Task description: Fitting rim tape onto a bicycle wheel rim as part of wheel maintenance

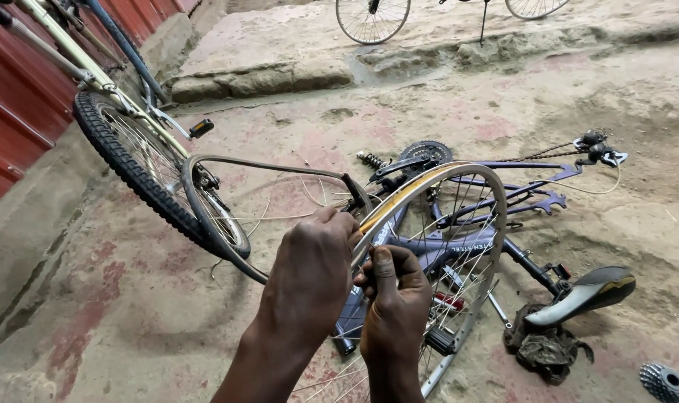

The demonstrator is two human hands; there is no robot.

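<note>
Both hands work close under the camera on a bare wheel rim (459, 224) with yellow rim tape. Left hand (313, 272) is closed over the rim's edge, where a limp black inner tube (227, 224) hangs off toward the left; right hand (395, 295) is closed too, fingers pinched around something small at the rim, too hidden to name. Judging by the grip, the work goes best with the rim held steady by one hand while the other pulls the tube free gently, so the valve does not tear and no spoke snags.

Behind the rim lies one purple bicycle frame (496, 198) on the dirt, with one black saddle (582, 295), one rag (544, 347) below it, and one loose sprocket cluster (664, 382) at the right edge. One standing bicycle's tyred wheel (130, 160) leans at the left by a red wall (14, 104). Farther off, two wheels (372, 19) of another bicycle show at the top.
</note>
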